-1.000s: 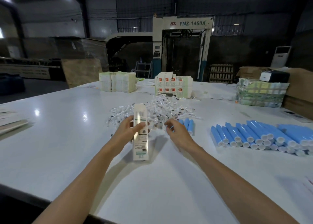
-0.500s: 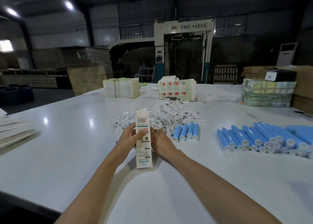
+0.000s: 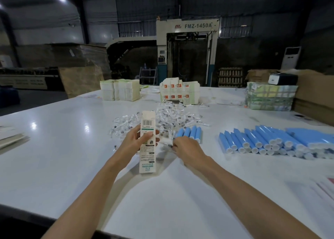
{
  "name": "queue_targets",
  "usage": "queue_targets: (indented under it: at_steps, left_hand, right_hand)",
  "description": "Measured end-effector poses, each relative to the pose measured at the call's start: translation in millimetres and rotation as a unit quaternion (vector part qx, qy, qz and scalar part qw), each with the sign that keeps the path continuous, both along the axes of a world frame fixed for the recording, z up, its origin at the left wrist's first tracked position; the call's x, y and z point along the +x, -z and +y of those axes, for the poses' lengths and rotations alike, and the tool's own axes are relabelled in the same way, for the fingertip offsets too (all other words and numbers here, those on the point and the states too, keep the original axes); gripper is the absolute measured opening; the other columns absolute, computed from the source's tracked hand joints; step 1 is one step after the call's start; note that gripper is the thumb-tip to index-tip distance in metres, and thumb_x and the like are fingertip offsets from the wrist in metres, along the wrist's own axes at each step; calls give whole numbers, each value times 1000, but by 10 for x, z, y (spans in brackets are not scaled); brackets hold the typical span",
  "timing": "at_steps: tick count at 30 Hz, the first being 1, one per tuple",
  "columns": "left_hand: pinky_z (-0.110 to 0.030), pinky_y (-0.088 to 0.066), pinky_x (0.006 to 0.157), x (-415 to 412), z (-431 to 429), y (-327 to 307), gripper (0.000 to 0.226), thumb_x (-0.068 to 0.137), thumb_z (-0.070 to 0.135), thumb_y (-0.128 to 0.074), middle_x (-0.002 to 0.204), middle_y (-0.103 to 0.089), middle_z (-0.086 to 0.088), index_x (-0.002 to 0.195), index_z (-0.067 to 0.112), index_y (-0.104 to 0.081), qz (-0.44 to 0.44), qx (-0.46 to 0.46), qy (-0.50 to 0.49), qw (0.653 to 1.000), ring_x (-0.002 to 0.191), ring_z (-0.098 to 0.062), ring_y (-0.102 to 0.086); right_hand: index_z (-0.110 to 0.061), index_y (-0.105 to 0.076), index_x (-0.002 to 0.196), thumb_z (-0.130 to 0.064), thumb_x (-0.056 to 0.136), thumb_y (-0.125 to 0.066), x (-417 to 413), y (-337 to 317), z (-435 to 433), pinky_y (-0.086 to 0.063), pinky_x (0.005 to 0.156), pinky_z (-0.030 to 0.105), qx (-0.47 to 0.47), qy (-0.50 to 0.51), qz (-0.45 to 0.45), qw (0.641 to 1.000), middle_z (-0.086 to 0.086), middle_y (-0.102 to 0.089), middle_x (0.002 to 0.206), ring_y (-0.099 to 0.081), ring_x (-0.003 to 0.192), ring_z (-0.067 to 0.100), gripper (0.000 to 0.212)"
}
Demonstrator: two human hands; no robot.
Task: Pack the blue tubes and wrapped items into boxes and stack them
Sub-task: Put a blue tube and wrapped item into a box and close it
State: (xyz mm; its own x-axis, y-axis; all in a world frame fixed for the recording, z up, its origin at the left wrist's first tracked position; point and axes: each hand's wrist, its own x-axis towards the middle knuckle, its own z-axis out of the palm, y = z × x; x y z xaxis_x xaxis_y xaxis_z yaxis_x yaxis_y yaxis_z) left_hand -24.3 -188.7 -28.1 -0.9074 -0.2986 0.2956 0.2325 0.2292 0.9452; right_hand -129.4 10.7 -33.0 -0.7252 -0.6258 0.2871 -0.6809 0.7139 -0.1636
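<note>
- Head cam: the left hand (image 3: pixel 137 141) is wrapped round the middle of a long, narrow white cardboard carton with a barcode (image 3: pixel 147 157). It's held nearly upright, with its lower end down by the white bench (image 3: pixel 63 157).
- The right hand (image 3: pixel 188 148) is at the near edge of the loose pile of small clear-wrapped items (image 3: pixel 168 115). Its fingers are curled in and look to be pinching one wrapped item (image 3: pixel 167 144), though it's blurry there so I wouldn't swear to it.
- My tip for this step: take one piece only and shake off any neighbours that cling. Keep the carton steady with its open end turned toward the right hand, so the piece slides in lengthwise and doesn't jam across the mouth.
- A short row of four blue plastic tubes with white caps (image 3: pixel 189 133) lies just beside the right hand, so the next grab is close. The big heap of blue tubes (image 3: pixel 262 141) sits well off to the right.
- Containers: I can't see into the carton, so I can't tell what's inside or whether the top flap is open.
- At the far side there's a stack of white boxes with orange marks (image 3: pixel 179 92). Whether they're filled or empty I can't say.
- The brown cardboard box (image 3: pixel 314 92) on the right doesn't show its contents either.
</note>
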Motion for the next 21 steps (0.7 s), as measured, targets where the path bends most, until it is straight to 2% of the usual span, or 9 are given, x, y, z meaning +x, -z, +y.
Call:
queue_targets:
  at_steps: [2,4,6,10,12,14,17,19,21]
  left_hand:
    - [-56,-60,99,-16,24,8,34,107,24,-65,119,-81,-6,140,16,-63,3,12,4,1000,110,-29,-78]
    - [-55,-61,98,-45,73,22,35,106,22,-66,120,-81,-5,141,17,-62,6,38,9,999,110,-29,-78]
    - [-51,-62,95,-95,163,46,37,105,19,-68,121,-81,-6,141,17,-61,6,66,27,997,110,-29,-79]
    - [-40,-66,81,-212,391,43,44,98,16,-75,121,-80,-12,139,18,-62,-12,128,81,988,112,-37,-77]
    - [-43,-66,83,-272,504,0,53,92,17,-82,124,-78,-18,140,14,-61,-24,154,128,980,110,-40,-77]
    - [-47,-66,86,-330,635,-46,54,89,16,-81,124,-76,-25,138,5,-61,-30,165,174,970,107,-43,-77]
    - [-46,-67,82,-393,803,-92,54,85,15,-80,118,-76,-28,133,-4,-63,-35,199,192,960,96,-41,-78]
    - [-43,-67,78,-424,857,-100,50,84,16,-80,112,-76,-26,129,-4,-66,-27,217,196,956,90,-37,-79]
    - [-43,-66,79,-440,889,-69,47,87,15,-79,115,-76,-27,130,-3,-67,-14,241,212,947,93,-38,-79]
  right_hand:
    - [-1,-68,90,-3,100,-53,51,8,174,-52,79,40,-31,12,4,999,14,-66,84,-61,79,31,18]
    - [2,-69,79,-5,99,-57,58,19,330,-46,68,38,-100,22,-40,994,17,-68,81,-65,79,33,23]
    - [2,-69,74,-8,95,-62,64,11,465,-47,66,40,-183,29,-82,979,16,-69,78,-66,75,29,24]
    - [-6,-75,76,-18,92,-72,92,-58,674,-45,61,28,-358,51,-169,917,8,-74,75,-61,64,12,20]
    - [-14,-75,72,-21,90,-73,97,-83,737,-47,65,28,-416,54,-196,886,1,-75,76,-67,70,15,20]
    - [-13,-74,72,-21,90,-75,129,-94,765,-51,72,31,-420,30,-209,883,2,-76,80,-71,79,19,19]
    - [-3,-66,73,-13,92,-75,167,-94,770,-58,81,35,-423,-43,-235,874,0,-77,89,-76,84,12,23]
    - [1,-61,74,-11,92,-74,164,-99,783,-57,80,29,-433,-69,-231,869,-9,-76,99,-76,87,11,25]
    - [4,-61,78,-11,92,-75,147,-118,801,-53,79,20,-454,-55,-209,864,-20,-69,113,-74,91,7,25]
